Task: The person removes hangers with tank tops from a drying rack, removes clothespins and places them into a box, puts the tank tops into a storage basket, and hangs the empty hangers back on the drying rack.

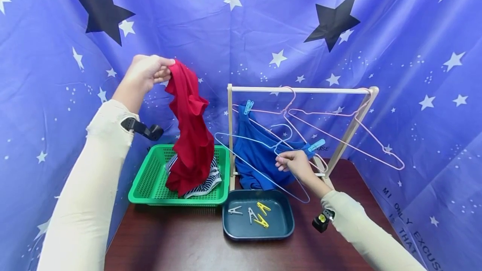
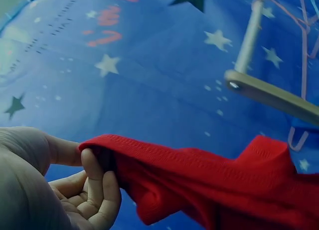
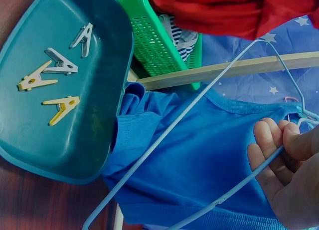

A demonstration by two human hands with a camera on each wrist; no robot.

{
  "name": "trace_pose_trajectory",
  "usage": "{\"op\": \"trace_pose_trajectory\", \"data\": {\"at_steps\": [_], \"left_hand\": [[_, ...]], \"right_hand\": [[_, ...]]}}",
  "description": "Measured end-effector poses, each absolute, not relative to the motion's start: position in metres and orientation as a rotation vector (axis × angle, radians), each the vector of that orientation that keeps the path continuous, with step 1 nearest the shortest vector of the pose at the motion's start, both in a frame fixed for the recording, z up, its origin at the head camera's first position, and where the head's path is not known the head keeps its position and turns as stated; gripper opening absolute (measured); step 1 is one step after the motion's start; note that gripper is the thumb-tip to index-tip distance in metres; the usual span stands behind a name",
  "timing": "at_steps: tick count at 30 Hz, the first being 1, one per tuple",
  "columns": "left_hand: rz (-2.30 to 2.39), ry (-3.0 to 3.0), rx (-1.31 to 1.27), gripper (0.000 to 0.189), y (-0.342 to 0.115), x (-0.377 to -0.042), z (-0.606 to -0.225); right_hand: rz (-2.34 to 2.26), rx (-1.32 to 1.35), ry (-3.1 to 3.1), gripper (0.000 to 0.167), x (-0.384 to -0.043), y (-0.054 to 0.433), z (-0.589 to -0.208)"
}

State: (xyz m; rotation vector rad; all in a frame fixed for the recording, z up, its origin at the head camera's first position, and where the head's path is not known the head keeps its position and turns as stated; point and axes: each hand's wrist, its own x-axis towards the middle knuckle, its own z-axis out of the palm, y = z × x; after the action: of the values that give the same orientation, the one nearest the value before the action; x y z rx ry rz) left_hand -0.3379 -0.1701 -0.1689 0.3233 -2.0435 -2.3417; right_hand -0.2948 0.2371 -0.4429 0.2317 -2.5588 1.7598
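Note:
My left hand (image 1: 150, 70) pinches the edge of a red garment (image 1: 192, 133), which hangs down over the green basket (image 1: 141, 179). In the left wrist view the thumb and fingers grip its hem, and the cloth trails off to the right. A light blue hanger (image 1: 244, 160) is held by my right hand (image 1: 295, 163), the fingers curled round the wire just below its hook. Behind that hanger, a blue garment (image 1: 256, 149) hangs from a pink hanger (image 1: 263, 112) on the rack, clipped with blue clothespins (image 1: 248, 107).
A black-and-white striped cloth (image 1: 205, 185) lies in the basket. In front of the wooden rack (image 1: 260, 89) stands a dark tray (image 1: 241, 234) with several grey and yellow clothespins (image 1: 262, 221). Another pink hanger (image 1: 327, 131) hangs at the rack's right end. All stand on a brown table (image 1: 180, 237).

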Motion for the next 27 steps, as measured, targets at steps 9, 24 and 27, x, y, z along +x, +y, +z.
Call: {"op": "trace_pose_trajectory", "data": {"at_steps": [9, 24, 27], "left_hand": [[-2.144, -2.400, 0.308, 0.050, -0.170, -0.348, -0.218], [-1.980, -2.643, 0.433, 0.010, -0.167, -0.358, -0.298], [-1.928, -2.691, 0.461, 0.019, -0.165, -0.359, -0.314]], "right_hand": [[1.764, 0.208, -2.563, 0.022, -0.294, 0.233, -0.442], [1.788, 0.193, -2.573, 0.020, -0.295, 0.228, -0.445], [1.795, 0.194, -2.570, 0.020, -0.295, 0.226, -0.445]]}}
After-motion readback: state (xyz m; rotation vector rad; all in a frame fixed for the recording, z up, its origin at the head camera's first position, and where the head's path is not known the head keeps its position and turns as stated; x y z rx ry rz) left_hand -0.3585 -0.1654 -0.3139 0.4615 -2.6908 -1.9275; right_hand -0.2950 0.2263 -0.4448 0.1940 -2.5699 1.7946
